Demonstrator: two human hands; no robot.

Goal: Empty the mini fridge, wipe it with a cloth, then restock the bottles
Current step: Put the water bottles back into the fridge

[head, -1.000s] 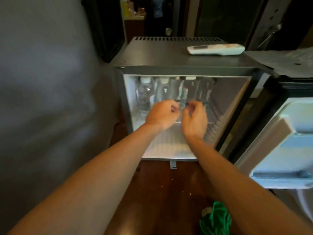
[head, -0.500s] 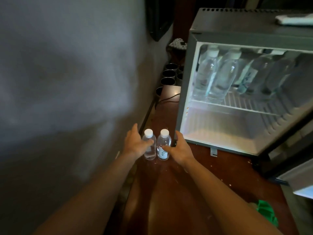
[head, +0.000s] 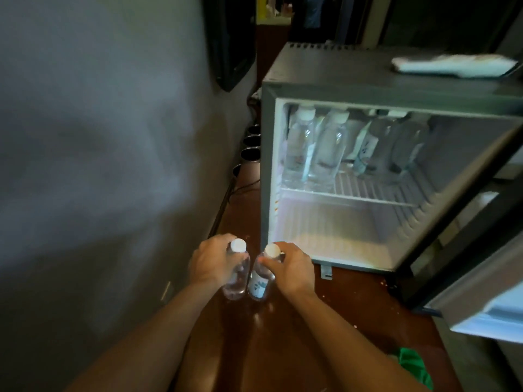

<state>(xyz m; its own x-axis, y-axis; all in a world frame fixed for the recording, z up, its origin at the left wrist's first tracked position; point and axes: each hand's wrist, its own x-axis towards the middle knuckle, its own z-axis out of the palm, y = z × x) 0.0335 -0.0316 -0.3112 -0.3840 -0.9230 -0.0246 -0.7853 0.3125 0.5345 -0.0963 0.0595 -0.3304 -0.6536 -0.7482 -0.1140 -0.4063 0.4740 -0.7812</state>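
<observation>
The mini fridge (head: 267, 165) stands open on a dark wooden surface (head: 283, 349). Several clear water bottles (head: 300, 145) stand on its upper wire shelf (head: 368, 190); the lower compartment holds nothing. In front of the fridge's left corner are two small white-capped bottles side by side. My left hand (head: 210, 263) grips the left bottle (head: 237, 282) around its upper part. My right hand (head: 293, 268) grips the right bottle (head: 259, 284), which has a label, just below its cap. A green cloth (head: 413, 366) lies on the wood at the lower right.
The fridge door (head: 481, 304) hangs open to the right. A white remote-like object (head: 452, 65) lies on the fridge top. A grey wall (head: 99, 165) runs close along the left, with a row of dark cups (head: 250, 149) and a cable behind the fridge's left side.
A second ago both hands were inside the fridge at the shelf. Half a second ago they were open beside the two bottles on the wood. Now each hand has closed on a bottle.
</observation>
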